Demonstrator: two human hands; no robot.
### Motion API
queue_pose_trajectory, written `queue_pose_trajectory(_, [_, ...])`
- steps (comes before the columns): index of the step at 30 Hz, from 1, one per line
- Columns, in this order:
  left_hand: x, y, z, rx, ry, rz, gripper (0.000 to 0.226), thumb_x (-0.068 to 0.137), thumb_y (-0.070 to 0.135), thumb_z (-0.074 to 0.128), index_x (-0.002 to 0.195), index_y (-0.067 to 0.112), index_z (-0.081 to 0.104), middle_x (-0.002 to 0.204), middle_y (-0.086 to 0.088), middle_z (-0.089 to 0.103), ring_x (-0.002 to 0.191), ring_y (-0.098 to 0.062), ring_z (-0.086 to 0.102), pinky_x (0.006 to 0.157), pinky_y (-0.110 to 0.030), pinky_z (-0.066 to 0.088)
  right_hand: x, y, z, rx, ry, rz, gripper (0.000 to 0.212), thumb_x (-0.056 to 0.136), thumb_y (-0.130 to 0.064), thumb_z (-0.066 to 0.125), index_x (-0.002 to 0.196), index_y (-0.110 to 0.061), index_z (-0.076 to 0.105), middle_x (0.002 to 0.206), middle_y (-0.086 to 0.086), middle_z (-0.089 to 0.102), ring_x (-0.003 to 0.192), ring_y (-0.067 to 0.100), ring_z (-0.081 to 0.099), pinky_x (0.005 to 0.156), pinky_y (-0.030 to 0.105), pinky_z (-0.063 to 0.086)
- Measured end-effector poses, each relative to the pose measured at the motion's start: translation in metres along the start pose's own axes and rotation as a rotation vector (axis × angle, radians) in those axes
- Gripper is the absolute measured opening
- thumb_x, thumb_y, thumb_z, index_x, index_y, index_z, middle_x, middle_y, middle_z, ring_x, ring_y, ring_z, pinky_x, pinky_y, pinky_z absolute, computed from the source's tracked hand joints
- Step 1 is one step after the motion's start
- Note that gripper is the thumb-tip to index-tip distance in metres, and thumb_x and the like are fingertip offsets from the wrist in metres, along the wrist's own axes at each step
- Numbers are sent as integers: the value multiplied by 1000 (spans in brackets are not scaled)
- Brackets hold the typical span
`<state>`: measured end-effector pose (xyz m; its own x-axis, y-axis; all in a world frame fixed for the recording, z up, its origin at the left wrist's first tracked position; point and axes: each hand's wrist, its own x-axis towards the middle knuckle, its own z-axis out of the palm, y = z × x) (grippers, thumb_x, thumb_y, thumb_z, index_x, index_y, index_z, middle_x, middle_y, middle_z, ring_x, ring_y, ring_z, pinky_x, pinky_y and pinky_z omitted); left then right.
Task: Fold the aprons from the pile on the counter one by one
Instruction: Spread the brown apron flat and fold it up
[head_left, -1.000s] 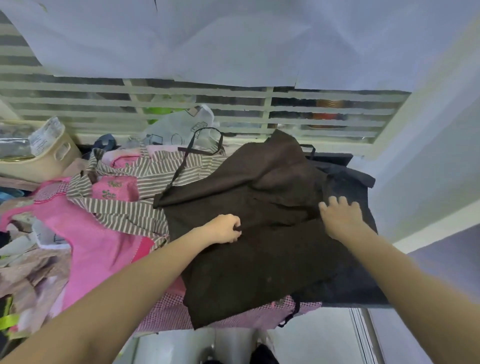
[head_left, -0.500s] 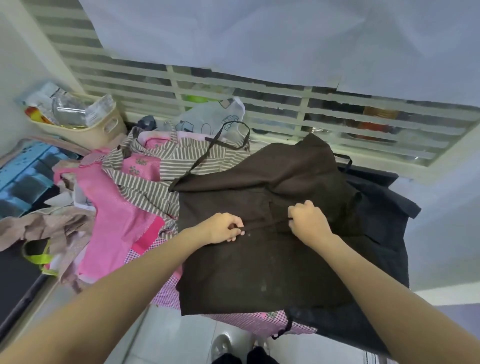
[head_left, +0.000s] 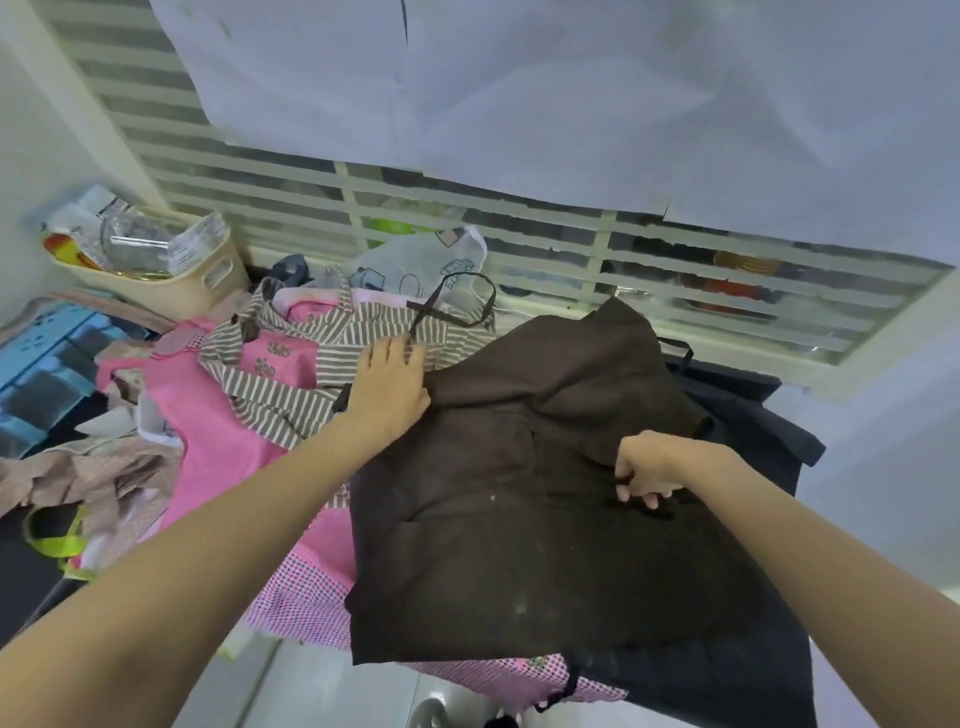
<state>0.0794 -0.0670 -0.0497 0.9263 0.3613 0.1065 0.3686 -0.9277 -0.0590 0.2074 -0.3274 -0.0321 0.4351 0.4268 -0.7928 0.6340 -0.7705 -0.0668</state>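
**Q:** Head view, centre of the frame: what do your hands hold?

**A:** Your right hand (head_left: 645, 474) sits right of centre with its fingers curled, pinching a fold of the brown apron (head_left: 519, 499). Your left hand (head_left: 387, 382) lies just above and left of centre, fingers fairly straight and close together, at the apron's upper left corner (whether the thumb grips the cloth there cannot be told).

**Q:** Where does the brown apron lie?

**A:** It spreads across the centre and lower right, uppermost on the heap. Its strap (head_left: 457, 304) loops upward above your left hand. A darker apron (head_left: 748, 421) shows beneath it along the right edge.

**Q:** And the left half of the frame?

**A:** The pile (head_left: 171, 415) fills it: a striped apron (head_left: 291, 374) touching your left hand, a pink apron (head_left: 218, 441) below that, and pink checked cloth (head_left: 306, 587) under the brown apron's lower edge.

**Q:** Upper part of the frame?

**A:** A cream basket (head_left: 176, 291) holding a clear container stands at upper left. A slatted grille (head_left: 571, 249) crosses the middle, white sheets (head_left: 519, 93) covering it above.
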Motion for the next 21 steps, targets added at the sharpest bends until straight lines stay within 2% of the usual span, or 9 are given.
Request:
queue_pose_trajectory(3, [10,-10,3,-80,-364,-238,65,91,44,51,139,6,29,139,-17,43,129,-34,40,108,-43,25,-4,-3,16,-13,-230,8,17,93,-12,52,108,-8,60,68,2,56,56,11,52,54,20,45])
queue_pose_trajectory(5, [14,-9,5,-218,-408,-291,65,90,48,53,135,6,32,135,-16,48,125,-34,45,104,-44,30,0,-7,25,3,-269,-48,17,93,-18,55,101,-6,64,67,-1,53,57,9,49,55,18,41])
queue_pose_trajectory(6, [16,-7,5,-249,-395,-310,67,88,48,56,135,6,33,135,-16,48,125,-34,45,102,-44,32,2,-9,26,42,-177,-108,15,92,-22,58,86,-10,64,64,-4,51,57,7,46,53,15,37])
queue_pose_trajectory(8, [19,1,1,-251,-369,-335,68,86,48,60,133,6,35,133,-16,46,125,-35,44,102,-44,33,7,-15,15,206,175,-213,30,89,-27,64,61,-22,54,56,-9,46,55,0,40,50,12,32])
queue_pose_trajectory(10, [22,5,-1,-320,-423,-321,57,84,46,64,120,5,48,113,-10,57,116,-32,51,98,-41,37,2,-21,-8,363,301,-264,28,87,-25,66,62,-28,55,55,-10,47,53,1,42,51,12,33])
queue_pose_trajectory(13, [24,5,-2,-497,-614,-205,30,80,37,70,70,9,64,69,-2,59,86,-25,60,74,-29,43,-9,-31,-30,203,126,-234,10,86,-18,65,75,-18,63,65,-1,55,55,9,47,54,16,40])
queue_pose_trajectory(15, [22,8,-2,-559,-601,-100,20,81,26,71,79,6,68,73,-1,58,79,-18,55,62,-24,38,-13,-37,-26,19,-66,-135,6,89,-13,61,92,-10,63,76,9,58,63,15,54,59,20,46])
queue_pose_trajectory(18, [5,25,-11,-525,-387,131,6,85,17,61,91,19,61,84,1,61,85,-20,57,70,-26,38,-13,-32,8,-311,-334,55,33,94,-13,55,122,4,56,121,20,59,111,30,59,90,32,48])
queue_pose_trajectory(21, [-22,39,-8,-135,-273,448,20,92,27,49,110,23,56,105,-2,65,103,-23,57,86,-32,39,-11,-19,30,-500,-298,186,38,92,-5,55,129,4,51,136,16,51,122,32,52,97,36,43])
